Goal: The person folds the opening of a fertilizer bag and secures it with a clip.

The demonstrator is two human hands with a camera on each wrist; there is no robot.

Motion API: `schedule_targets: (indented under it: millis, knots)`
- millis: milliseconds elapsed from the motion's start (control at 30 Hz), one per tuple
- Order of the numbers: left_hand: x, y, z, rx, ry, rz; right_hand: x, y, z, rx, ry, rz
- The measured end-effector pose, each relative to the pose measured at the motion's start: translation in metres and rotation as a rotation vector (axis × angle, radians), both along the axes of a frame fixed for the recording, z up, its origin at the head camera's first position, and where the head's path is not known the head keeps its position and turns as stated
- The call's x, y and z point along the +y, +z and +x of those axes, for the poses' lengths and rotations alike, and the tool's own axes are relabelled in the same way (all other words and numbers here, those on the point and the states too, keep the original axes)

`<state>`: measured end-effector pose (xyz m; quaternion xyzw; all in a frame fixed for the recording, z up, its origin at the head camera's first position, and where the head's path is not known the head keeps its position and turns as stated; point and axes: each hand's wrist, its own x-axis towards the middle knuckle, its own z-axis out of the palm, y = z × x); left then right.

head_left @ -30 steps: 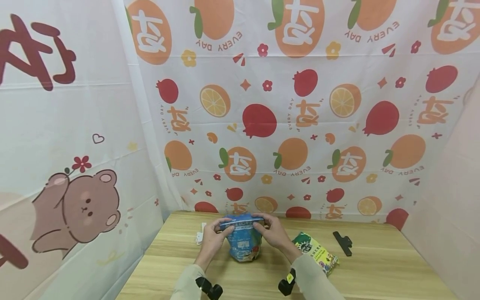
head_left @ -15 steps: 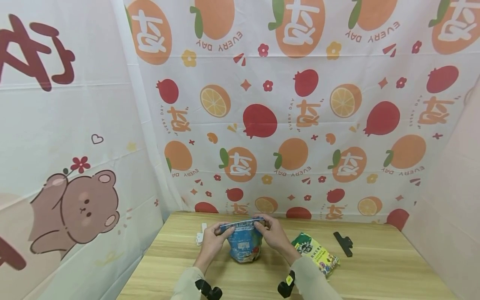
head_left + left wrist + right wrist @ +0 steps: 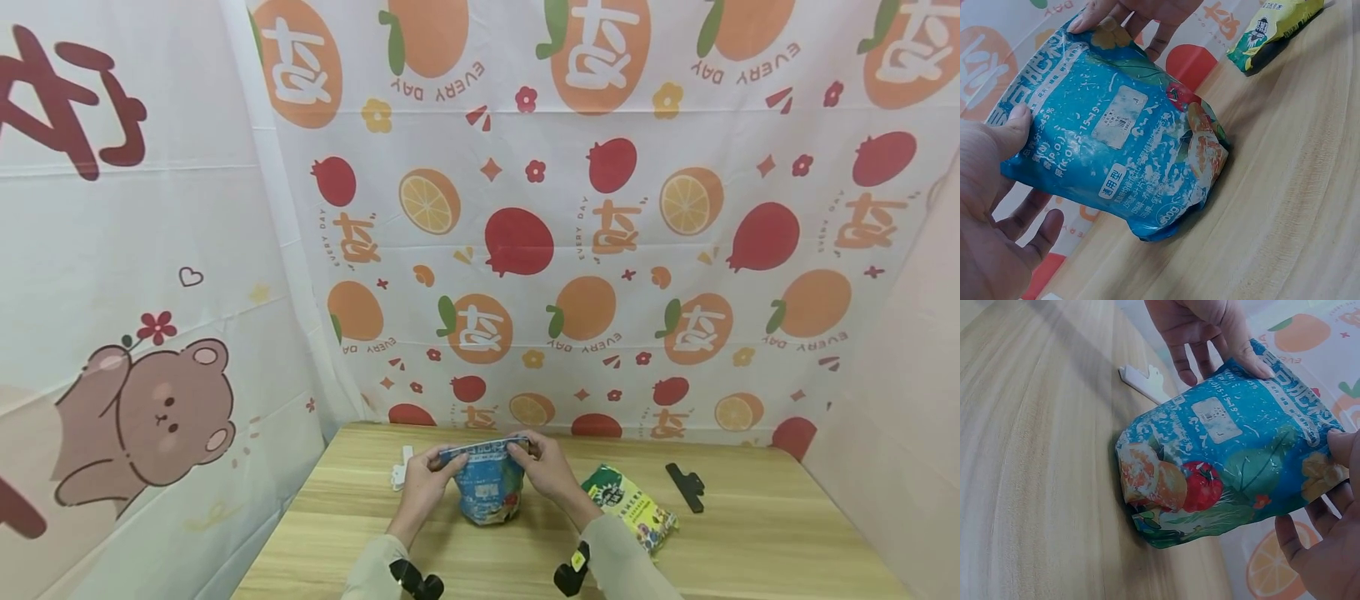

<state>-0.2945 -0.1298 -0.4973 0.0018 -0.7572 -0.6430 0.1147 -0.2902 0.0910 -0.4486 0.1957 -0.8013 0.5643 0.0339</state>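
At ten o'clock on the blue bag [image 3: 489, 492], the left hand [image 3: 425, 482] pinches it; at two, the right hand [image 3: 549, 467] likewise.

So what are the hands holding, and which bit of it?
A blue bag: the left hand and right hand pinch opposite ends of its top edge.

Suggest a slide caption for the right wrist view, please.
Left hand and right hand grip a blue fertilizer bag by its top edge, a white clip on the wooden table.
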Motion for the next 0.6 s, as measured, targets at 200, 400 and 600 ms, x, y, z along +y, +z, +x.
schedule_targets:
  millis: [200,400,600]
  knots:
    - [0.003,0.02,0.013,-0.01,-0.021,-0.019,0.002,-0.015,-0.013,-0.017,-0.016,0.01]
    - [0.003,0.003,0.003,0.004,-0.003,-0.041,0.003,-0.033,-0.025,-0.021,-0.033,-0.014]
    - [0.001,-0.004,0.001,0.009,0.015,-0.065,0.001,-0.035,-0.024,-0.005,-0.035,-0.037]
